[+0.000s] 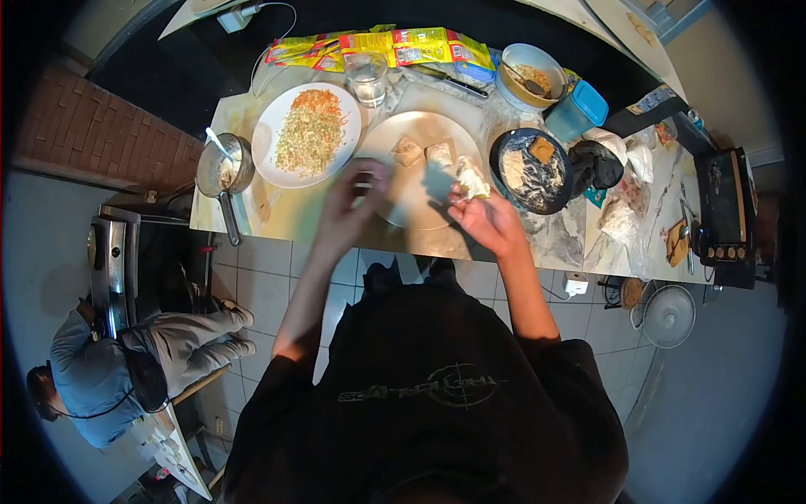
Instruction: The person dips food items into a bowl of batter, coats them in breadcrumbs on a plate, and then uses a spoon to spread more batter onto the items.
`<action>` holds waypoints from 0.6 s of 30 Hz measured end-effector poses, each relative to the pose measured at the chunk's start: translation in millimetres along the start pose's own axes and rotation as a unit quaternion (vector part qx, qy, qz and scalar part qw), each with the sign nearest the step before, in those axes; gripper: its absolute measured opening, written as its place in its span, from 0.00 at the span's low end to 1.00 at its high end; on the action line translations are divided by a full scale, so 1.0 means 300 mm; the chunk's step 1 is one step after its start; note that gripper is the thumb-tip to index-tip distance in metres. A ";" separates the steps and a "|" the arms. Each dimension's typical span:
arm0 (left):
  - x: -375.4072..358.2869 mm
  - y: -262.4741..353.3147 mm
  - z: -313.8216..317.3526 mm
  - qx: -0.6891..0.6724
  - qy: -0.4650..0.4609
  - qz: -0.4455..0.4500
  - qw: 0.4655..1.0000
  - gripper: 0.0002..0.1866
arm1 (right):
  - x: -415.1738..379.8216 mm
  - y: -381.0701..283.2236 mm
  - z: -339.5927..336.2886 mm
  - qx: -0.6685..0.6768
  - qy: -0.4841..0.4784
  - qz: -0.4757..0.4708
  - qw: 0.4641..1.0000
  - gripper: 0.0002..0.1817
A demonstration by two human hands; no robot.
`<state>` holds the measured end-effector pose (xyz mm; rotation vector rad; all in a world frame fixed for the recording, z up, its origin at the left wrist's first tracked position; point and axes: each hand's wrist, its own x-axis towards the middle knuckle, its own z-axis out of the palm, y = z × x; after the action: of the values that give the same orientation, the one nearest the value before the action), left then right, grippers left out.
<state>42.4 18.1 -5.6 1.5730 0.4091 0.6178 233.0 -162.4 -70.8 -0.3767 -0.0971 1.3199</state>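
Note:
My right hand (pixel 494 223) holds a white, flour-coated food piece (pixel 473 181) between thumb and fingers, over the right side of a large round plate (pixel 403 210). Motion smears the fingers of my left hand (pixel 351 202), which hovers over the plate's left edge. On that plate lie a pale, folded square piece (pixel 407 152) and another pale square (pixel 439 155) beside it. Close to my right hand stands a dark round pan (pixel 537 198) with white powder, a brown square piece (pixel 541 150) and a pale piece (pixel 512 170) in it.
Shredded vegetables (pixel 311 134) cover a white plate at left, beside a saucepan (pixel 239 172) with a spoon. Behind are a glass (pixel 366 80), yellow packets (pixel 420 46), a knife (pixel 453 81) and a bowl (pixel 531 71). An oven (pixel 729 206) stands far right; another person (pixel 101 374) is at lower left.

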 end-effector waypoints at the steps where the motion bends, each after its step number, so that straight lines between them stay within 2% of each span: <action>1: 0.022 0.008 0.050 -0.009 -0.037 -0.029 0.999 0.11 | -0.004 0.000 0.018 -0.004 -0.011 0.022 1.000 0.20; 3: 0.042 0.016 0.101 -0.016 -0.079 -0.055 0.995 0.12 | -0.010 -0.001 0.041 -0.021 0.001 0.019 1.000 0.21; 5: 0.055 0.013 0.130 -0.044 -0.148 -0.106 0.982 0.14 | -0.014 -0.004 0.054 -0.021 -0.049 0.039 0.998 0.22; 6: 0.057 0.009 0.137 -0.051 -0.159 -0.102 0.981 0.15 | -0.016 -0.006 0.064 -0.028 -0.080 0.039 0.996 0.22; 9: 0.055 0.014 0.148 -0.098 -0.164 -0.128 0.973 0.14 | -0.030 -0.017 0.105 -0.028 -0.080 0.045 0.995 0.21; 13: 0.053 0.003 0.166 -0.137 -0.171 -0.107 0.970 0.14 | -0.044 -0.019 0.140 -0.019 -0.047 0.043 0.998 0.21; 15: 0.049 0.000 0.177 -0.149 -0.133 -0.073 0.977 0.15 | -0.045 -0.025 0.138 -0.013 -0.073 0.055 0.996 0.20; 18: 0.051 -0.001 0.179 -0.155 -0.138 -0.092 0.974 0.14 | -0.040 -0.023 0.124 -0.006 -0.101 0.065 0.993 0.21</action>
<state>87.2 -15.3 -4.8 1.2822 0.2308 0.2964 225.9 -167.4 -32.0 -0.2625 -0.2530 1.4852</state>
